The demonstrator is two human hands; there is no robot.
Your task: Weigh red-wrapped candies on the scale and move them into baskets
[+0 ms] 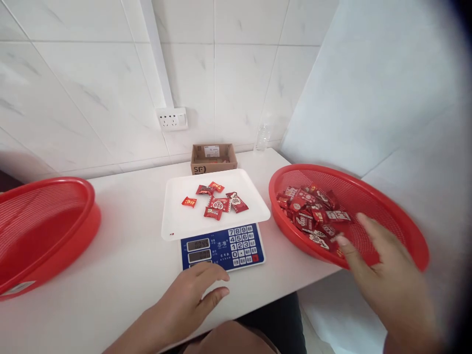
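Note:
A digital scale (217, 263) with a blue keypad panel stands on the table, and several red-wrapped candies (220, 204) lie on its white tray (184, 223). My left hand (197, 297) rests at the scale's front edge, thumb and fingers apart, with nothing in it. To the right, a red plastic basket (391, 211) holds a pile of small red packets (311, 214). My right hand (387, 275) reaches over this basket's near rim, its fingers spread and no packet between them; it is slightly blurred.
Another red basket (86, 206) stands at the left, cut off by the picture's edge. Behind the scale sits an open cardboard box (214, 156), and a clear plastic bottle (262, 137) stands by the wall. A socket (172, 119) is on the tiled wall.

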